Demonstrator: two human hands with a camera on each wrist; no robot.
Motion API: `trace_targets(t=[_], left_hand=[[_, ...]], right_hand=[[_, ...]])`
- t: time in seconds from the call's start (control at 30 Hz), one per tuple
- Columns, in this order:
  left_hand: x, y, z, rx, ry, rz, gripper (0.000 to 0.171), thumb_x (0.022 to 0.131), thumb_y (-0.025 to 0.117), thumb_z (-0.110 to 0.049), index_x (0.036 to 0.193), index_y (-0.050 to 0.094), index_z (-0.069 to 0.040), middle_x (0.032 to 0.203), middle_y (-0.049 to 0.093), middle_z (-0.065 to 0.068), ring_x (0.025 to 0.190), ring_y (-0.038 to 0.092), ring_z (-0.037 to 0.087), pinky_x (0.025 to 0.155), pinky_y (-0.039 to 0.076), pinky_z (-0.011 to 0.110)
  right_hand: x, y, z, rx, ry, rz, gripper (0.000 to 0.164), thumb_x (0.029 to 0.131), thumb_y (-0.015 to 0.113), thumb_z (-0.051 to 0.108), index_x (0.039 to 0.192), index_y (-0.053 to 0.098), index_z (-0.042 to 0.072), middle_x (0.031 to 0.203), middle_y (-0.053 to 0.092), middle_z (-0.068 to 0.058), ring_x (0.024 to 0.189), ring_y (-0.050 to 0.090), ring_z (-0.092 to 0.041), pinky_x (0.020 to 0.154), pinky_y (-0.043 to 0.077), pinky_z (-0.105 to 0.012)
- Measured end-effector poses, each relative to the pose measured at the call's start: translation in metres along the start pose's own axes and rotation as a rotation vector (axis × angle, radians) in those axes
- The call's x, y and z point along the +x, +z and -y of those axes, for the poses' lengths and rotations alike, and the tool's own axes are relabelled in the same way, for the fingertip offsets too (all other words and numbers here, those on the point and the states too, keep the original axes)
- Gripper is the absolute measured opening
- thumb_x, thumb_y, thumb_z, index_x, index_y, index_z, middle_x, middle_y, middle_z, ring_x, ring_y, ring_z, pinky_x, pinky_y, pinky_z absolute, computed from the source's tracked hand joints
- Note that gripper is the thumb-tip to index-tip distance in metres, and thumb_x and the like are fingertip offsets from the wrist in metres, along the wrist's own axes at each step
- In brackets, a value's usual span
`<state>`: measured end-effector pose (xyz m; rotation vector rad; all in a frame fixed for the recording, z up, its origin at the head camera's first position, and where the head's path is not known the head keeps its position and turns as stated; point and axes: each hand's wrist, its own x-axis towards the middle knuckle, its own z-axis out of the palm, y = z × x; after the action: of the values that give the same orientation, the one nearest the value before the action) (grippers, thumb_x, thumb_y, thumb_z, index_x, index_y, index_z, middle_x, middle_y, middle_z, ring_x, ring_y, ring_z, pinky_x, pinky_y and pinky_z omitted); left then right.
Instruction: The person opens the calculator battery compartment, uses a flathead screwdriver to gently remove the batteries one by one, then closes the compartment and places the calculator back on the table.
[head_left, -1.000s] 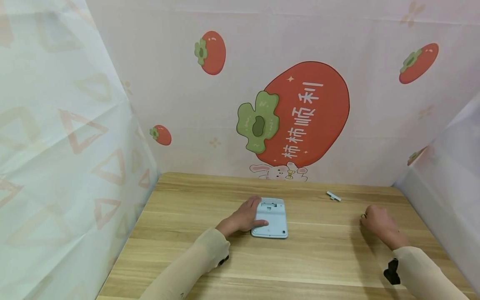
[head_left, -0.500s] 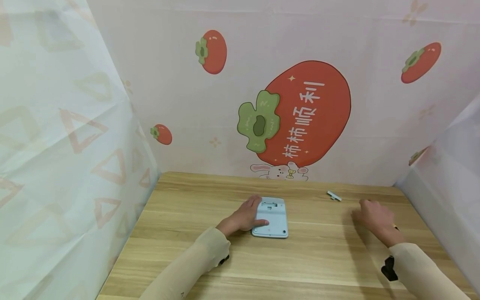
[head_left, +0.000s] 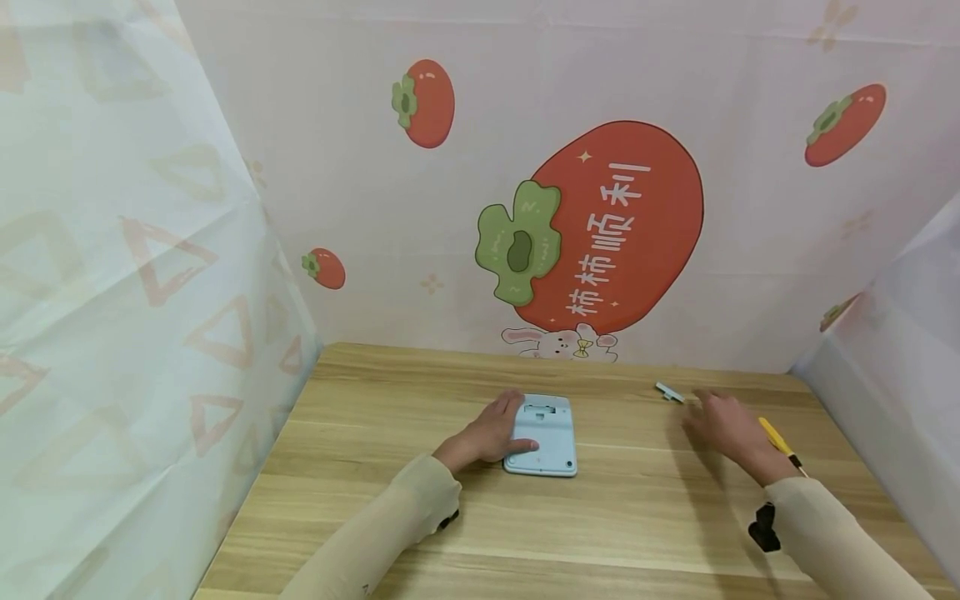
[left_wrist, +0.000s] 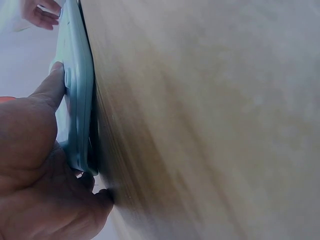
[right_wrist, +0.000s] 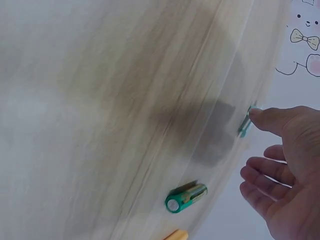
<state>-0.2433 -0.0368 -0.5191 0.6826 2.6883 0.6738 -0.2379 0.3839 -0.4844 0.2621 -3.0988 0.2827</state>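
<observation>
A light-blue calculator lies back side up on the wooden table, its battery compartment bare at the top end. My left hand grips it by the left side, the thumb across the back and the fingers at the edge; the left wrist view has the calculator edge-on. My right hand hovers with nothing in it, fingers loosely spread. Just left of its fingertips lies the small light-blue battery cover. A green battery rests below that hand, hidden in the head view.
A screwdriver with a yellow handle lies right of my right hand, partly behind the wrist. The table meets a patterned back wall and sheets at both sides.
My right hand has moved left toward the battery cover, uncovering the yellow screwdriver. The left hand and the calculator have stayed put.
</observation>
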Motion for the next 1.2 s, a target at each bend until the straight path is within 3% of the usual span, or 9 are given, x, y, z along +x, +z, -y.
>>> trace_targets(t=[0.23,0.4,0.67,1.2], left_hand=[[0.007,0.009,0.006,-0.010,-0.012,0.005,0.094,0.101,0.070,-0.049,0.167,0.020,-0.004,0.175,0.020,0.015,0.162,0.020,0.031,0.131,0.021,0.048],[0.012,0.016,0.014,-0.031,-0.002,-0.013,0.095,0.100,0.071,-0.049,0.167,0.021,-0.004,0.174,0.021,0.015,0.161,0.021,0.031,0.131,0.022,0.049],[0.011,0.015,0.013,-0.031,0.006,-0.018,0.094,0.100,0.071,-0.049,0.167,0.022,-0.003,0.174,0.022,0.015,0.161,0.022,0.031,0.131,0.021,0.049],[0.011,0.015,0.014,0.001,0.009,-0.009,0.095,0.100,0.071,-0.052,0.166,0.023,-0.003,0.174,0.022,0.015,0.161,0.022,0.031,0.131,0.022,0.048]], right_hand=[[0.008,0.001,0.009,-0.024,0.023,0.053,0.059,0.100,0.070,0.022,0.145,0.052,-0.012,0.134,0.058,-0.042,0.093,0.068,-0.055,0.071,0.057,-0.064],[0.013,0.005,0.012,-0.023,0.004,0.037,0.054,0.099,0.068,0.018,0.141,0.055,-0.013,0.128,0.062,-0.038,0.096,0.068,-0.054,0.074,0.056,-0.064],[0.025,0.012,0.015,-0.003,-0.069,-0.029,0.051,0.094,0.074,0.009,0.134,0.058,-0.018,0.127,0.062,-0.041,0.107,0.065,-0.059,0.086,0.055,-0.068],[0.036,0.017,0.018,-0.026,-0.091,-0.035,0.041,0.091,0.072,0.003,0.128,0.065,-0.013,0.115,0.067,-0.034,0.097,0.069,-0.052,0.076,0.058,-0.062]])
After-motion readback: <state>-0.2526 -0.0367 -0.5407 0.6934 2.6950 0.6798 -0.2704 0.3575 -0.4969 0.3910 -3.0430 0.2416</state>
